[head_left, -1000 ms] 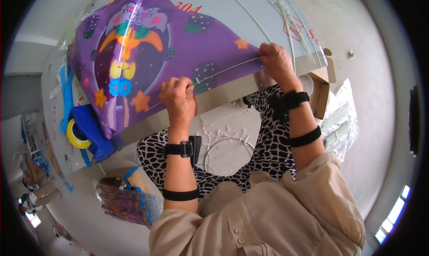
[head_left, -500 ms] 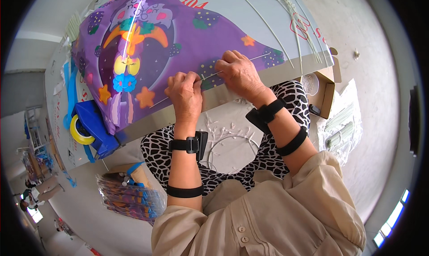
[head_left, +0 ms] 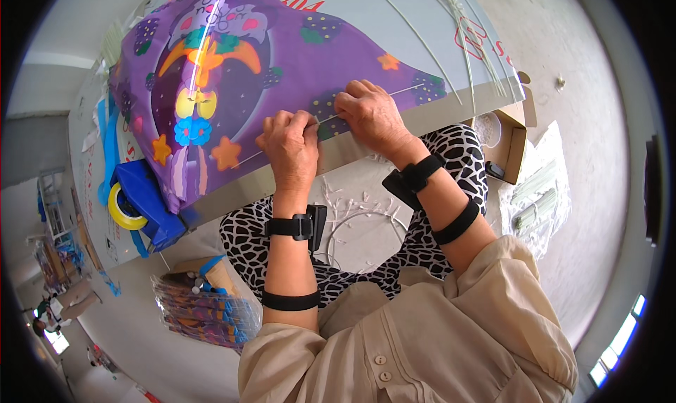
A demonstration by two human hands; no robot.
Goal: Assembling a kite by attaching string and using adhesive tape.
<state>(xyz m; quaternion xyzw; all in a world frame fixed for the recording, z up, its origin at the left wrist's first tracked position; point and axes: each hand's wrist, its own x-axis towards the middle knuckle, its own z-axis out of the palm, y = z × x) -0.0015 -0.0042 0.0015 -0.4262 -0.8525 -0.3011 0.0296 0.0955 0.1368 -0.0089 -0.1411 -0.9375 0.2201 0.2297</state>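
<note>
A purple printed sheet (head_left: pixel 303 65) with orange stars, dark berries and a cartoon figure lies across the board-topped table, glossy and slightly buckled. Along its near edge runs a thin white rod (head_left: pixel 412 92), which reaches out past both hands. My left hand (head_left: pixel 291 149) is closed on the rod and sheet edge, thumb and fingers pinched together. A short way to the right, my right hand (head_left: pixel 375 116) pinches the same rod with curled fingers. Only a short length of rod shows between the hands, and the fingertips are hidden beneath the knuckles.
A blue tape dispenser (head_left: pixel 151 209) with a yellow roll sits at the table's left corner. Loose thin rods (head_left: pixel 468 40) lie at the far right. Beside the table are a cardboard box (head_left: pixel 519 139), a plastic bag of rods (head_left: pixel 536 206) and, lower left, packaged purple sheets (head_left: pixel 204 315).
Both hands keep their pinch and have shifted only slightly, the right one a little leftward. The small joint seen on the rod between the hands is no longer distinct.
</note>
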